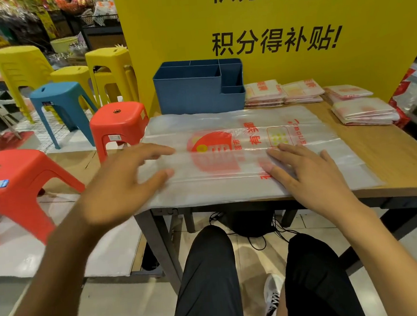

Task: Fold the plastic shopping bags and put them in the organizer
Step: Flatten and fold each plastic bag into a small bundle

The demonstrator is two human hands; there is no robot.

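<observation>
Wooden table [402,157] against a yellow sign: one plastic bag [227,156] lies flat along it, right hand [311,174] pressing it with straight fingers, left hand [120,187] open and blurred at its left end, contact unclear. Risk: the slick film could slide or crease under uneven pressure, skewing the fold. Beyond the fingertips stands the blue organizer [192,96], nothing blocking it; folded bag stacks [282,92] lie beyond the right hand, stools [119,120] left of the left hand.

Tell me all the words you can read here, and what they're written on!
"积分当钱花," on the yellow sign, top line, partly cut off.
"积分得补贴!" on the same sign, lower line.
Red print on the spread plastic bag: mostly too blurred; "有" seems readable.
Print on the folded bags: too blurred.
Stickers on the red stools: too small.
Blue organizer: no text.
</observation>
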